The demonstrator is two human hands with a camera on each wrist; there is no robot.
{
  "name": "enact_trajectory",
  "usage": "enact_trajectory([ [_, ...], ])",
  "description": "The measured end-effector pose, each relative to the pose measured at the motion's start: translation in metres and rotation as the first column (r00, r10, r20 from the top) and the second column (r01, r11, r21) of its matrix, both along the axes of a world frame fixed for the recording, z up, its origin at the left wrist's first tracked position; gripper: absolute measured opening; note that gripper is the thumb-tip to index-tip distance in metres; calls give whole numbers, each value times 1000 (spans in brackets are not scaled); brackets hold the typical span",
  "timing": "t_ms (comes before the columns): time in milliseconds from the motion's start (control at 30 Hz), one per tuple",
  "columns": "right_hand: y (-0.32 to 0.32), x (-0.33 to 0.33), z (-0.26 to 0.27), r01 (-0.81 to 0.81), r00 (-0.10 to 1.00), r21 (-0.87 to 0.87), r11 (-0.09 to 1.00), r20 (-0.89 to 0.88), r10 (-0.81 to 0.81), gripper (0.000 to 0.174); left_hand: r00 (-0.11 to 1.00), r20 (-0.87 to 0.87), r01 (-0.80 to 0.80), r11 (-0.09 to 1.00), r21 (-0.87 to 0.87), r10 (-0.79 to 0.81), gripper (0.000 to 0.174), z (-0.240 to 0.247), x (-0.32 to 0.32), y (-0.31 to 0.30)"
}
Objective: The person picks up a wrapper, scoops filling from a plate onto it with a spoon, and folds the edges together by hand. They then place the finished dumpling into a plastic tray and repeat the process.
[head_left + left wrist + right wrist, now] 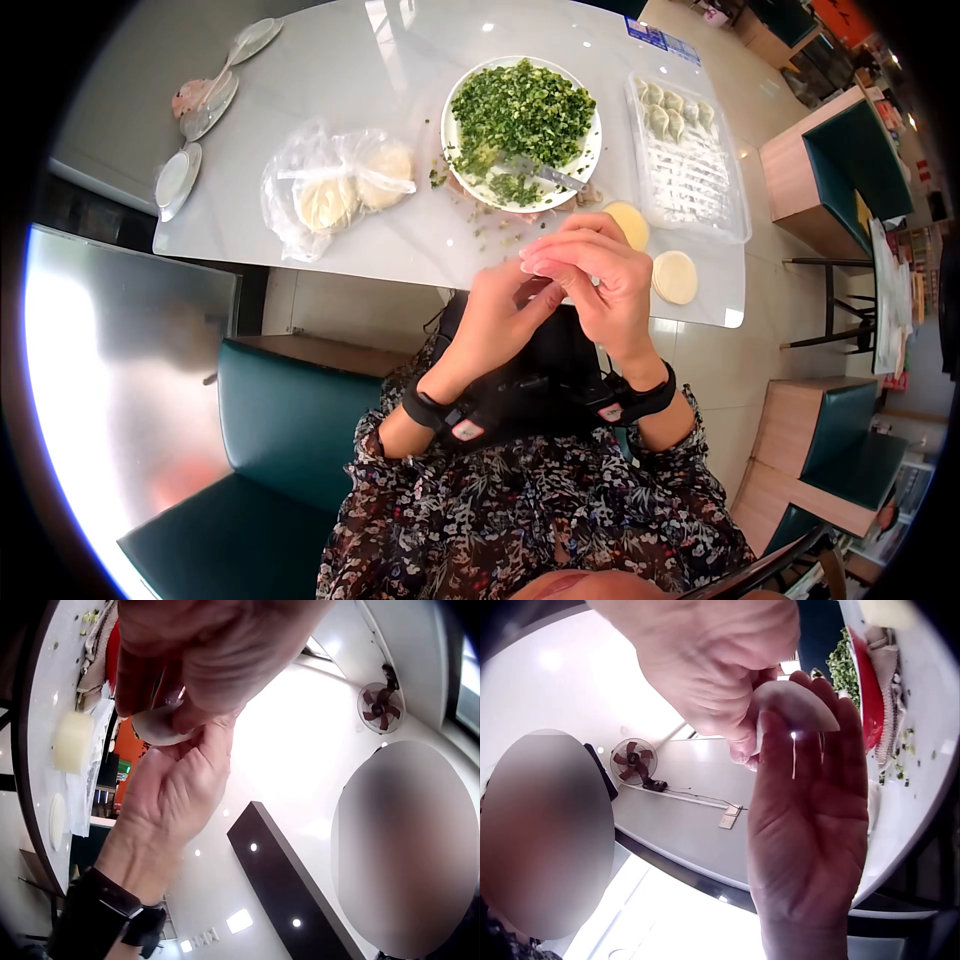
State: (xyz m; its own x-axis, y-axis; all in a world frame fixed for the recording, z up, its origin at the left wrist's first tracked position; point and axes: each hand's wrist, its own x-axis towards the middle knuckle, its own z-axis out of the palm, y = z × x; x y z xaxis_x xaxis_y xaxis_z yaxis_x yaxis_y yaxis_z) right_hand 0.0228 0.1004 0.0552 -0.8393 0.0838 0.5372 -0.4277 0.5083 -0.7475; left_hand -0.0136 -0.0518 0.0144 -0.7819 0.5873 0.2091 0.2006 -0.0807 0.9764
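Both hands meet in front of the body, near the table edge, around a folded pale dough wrapper (799,705). My left hand (503,318) cups it from behind in the right wrist view, its thumb on the near face and the fingers behind. My right hand (605,285) pinches the wrapper's edge with thumb and fingers, as the right wrist view shows. In the left wrist view the wrapper (159,726) shows between the two hands. From the head view the fingers mostly hide it, and its contents cannot be seen.
A plate of chopped greens (525,120) with a metal utensil (548,174) stands beyond the hands. At right are yellow wrappers (629,224), a pale stack of rounds (675,277) and a tray (690,190) holding several dumplings. Bagged dough (328,203) lies left; small dishes line the far-left edge.
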Motion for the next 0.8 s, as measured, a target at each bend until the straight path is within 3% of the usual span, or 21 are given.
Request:
enact_trajectory([
  [133, 3, -2, 4, 5, 998, 106, 994, -63, 1, 15, 998, 61, 26, 997, 69, -30, 29, 4, 1, 3],
  [200, 7, -6, 16, 20, 987, 176, 984, -163, 9, 17, 965, 242, 54, 982, 183, -98, 31, 12, 1, 5],
  [233, 7, -4, 18, 22, 987, 176, 984, -163, 7, 17, 965, 242, 56, 981, 183, -100, 31, 15, 0, 6],
  [300, 9, 0, 21, 158, 980, -182, 970, -94, -177, 21, 920, 374, 17, 963, 269, -120, 32, 19, -2, 7],
  [367, 19, 6, 18, 183, 978, -169, 969, -69, -196, 17, 921, 374, -14, 950, 313, -110, 32, 16, -5, 7],
  [433, 23, 12, 16, 129, 992, 76, 989, -12, -128, 16, 921, 375, -40, 933, 357, -104, 33, 13, -6, 7],
  [533, 14, 8, 7, 134, 990, 34, 990, -54, -132, 19, 893, 444, -89, 937, 337, -74, 32, 10, -5, 7],
  [633, 14, 8, 5, 152, 986, 31, 988, -74, -149, 16, 941, 338, -88, 947, 308, -22, 35, 10, -6, 6],
  [700, 14, 8, 7, 164, 983, 34, 986, -85, -160, 14, 998, 24, 47, 974, 221, -54, 48, 14, -15, 2],
  [733, 14, 8, 8, 135, 990, -14, 991, -29, -135, 12, 998, 25, 46, 974, 220, -53, 48, 18, -21, 0],
  [800, 15, 9, 10, 107, 994, -63, 992, 26, -105, 11, 953, -279, 147, 987, 70, -122, 57, 27, -34, -2],
])
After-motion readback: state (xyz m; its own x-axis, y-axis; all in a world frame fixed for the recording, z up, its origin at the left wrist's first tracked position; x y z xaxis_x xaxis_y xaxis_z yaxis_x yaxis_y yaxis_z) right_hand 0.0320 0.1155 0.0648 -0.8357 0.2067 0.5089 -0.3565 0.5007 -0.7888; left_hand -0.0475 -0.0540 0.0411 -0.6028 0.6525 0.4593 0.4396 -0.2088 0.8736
